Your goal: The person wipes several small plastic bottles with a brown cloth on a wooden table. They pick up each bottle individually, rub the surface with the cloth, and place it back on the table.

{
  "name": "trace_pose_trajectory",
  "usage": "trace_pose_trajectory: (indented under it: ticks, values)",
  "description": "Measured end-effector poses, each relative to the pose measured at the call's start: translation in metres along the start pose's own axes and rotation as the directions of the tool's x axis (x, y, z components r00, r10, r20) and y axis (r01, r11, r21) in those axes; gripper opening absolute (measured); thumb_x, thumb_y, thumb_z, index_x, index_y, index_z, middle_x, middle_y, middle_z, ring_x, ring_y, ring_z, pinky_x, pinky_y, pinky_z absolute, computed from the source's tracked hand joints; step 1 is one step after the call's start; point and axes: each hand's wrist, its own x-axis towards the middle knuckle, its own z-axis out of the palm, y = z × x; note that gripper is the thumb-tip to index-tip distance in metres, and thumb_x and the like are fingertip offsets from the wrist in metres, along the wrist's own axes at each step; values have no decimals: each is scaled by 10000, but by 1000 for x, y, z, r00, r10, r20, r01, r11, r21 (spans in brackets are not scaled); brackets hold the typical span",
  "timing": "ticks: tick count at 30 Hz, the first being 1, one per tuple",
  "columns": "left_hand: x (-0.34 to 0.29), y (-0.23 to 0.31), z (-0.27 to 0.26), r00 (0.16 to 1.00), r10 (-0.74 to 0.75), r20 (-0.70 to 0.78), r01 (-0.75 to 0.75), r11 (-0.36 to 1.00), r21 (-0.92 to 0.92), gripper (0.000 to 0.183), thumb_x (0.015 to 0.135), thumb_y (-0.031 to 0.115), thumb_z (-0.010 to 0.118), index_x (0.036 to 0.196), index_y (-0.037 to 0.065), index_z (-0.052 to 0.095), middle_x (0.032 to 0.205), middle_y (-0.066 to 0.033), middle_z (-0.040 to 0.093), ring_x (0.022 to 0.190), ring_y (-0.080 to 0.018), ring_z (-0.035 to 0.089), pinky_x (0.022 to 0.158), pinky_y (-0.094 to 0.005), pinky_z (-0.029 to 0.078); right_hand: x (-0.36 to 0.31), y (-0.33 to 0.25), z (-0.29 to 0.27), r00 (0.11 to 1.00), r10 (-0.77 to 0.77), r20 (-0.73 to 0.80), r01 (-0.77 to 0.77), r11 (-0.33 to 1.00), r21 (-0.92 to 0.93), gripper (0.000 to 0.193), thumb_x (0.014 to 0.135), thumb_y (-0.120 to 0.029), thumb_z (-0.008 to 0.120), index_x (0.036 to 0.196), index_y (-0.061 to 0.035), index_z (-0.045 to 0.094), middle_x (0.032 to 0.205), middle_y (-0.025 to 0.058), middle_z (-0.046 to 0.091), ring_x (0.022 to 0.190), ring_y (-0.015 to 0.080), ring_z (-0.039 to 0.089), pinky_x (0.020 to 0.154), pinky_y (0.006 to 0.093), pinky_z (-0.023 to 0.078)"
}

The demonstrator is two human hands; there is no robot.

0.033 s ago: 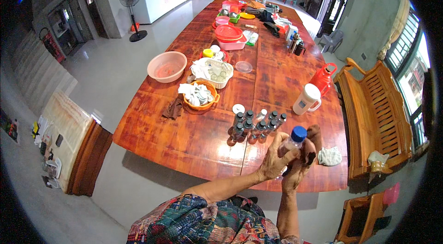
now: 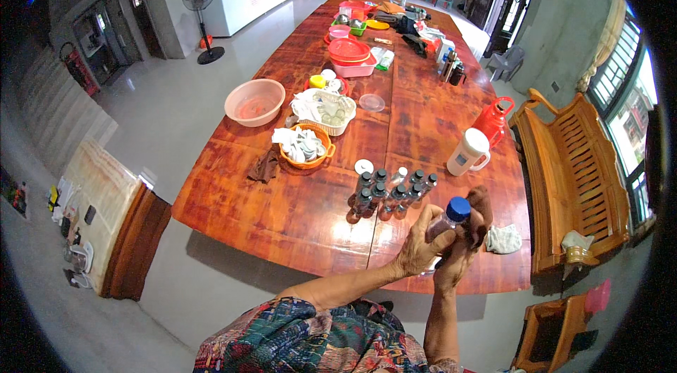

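A clear bottle with a blue cap [image 2: 458, 209] is held up over the table's near edge. My left hand [image 2: 421, 245] is closed around its side, fingers and thumb wrapped on the clear body. My right hand [image 2: 455, 266] is closed on a brown cloth [image 2: 480, 205], pressed against the bottle's right side. The bottle's lower part is mostly hidden by my hands. Just beyond them stands a group of small dark-capped bottles [image 2: 398, 192], with one white-capped bottle [image 2: 400, 173] among them. A crumpled white cloth [image 2: 503, 239] lies to the right of my hands.
On the long wooden table [image 2: 310, 225] stand a white jug [image 2: 468, 153] and a red thermos [image 2: 493, 119] to the right. An orange basket [image 2: 326, 152], a white basket [image 2: 337, 127] and a pink basin [image 2: 255, 102] stand on the left. A wooden bench [image 2: 575, 175] runs along the right side.
My hands, the bottle and the brown cloth have shifted very slightly right and nearer. Everything on the table stays put.
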Motion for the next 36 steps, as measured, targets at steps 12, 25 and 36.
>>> trace_pose_trajectory:
  ticks: [12,25,36]
  values:
    - [7,14,0,951,281,-130,-235,928,289,546,690,247,800,1048,28,450,963,-43,492,908,-122,484,796,-290,424,2,64,-42,962,-72,263,228,740,-633,475,949,-299,386,1289,30,411,1278,194,466,1081,334,505,910,411,402]
    - [7,9,0,968,238,-85,-218,956,197,619,603,354,832,995,62,453,892,-46,519,936,-173,494,787,-314,412,-16,43,-2,601,642,476,-656,56,753,429,904,-360,467,1205,-64,391,1083,76,495,965,212,539,858,338,472]
    - [2,13,41,960,-7,-281,-84,947,-310,793,621,308,839,1207,77,358,1085,-89,495,986,-177,528,852,-315,458,-3,77,-12,564,824,55,-377,197,905,576,703,-345,585,1149,-27,406,1121,91,427,1050,212,442,918,339,348]
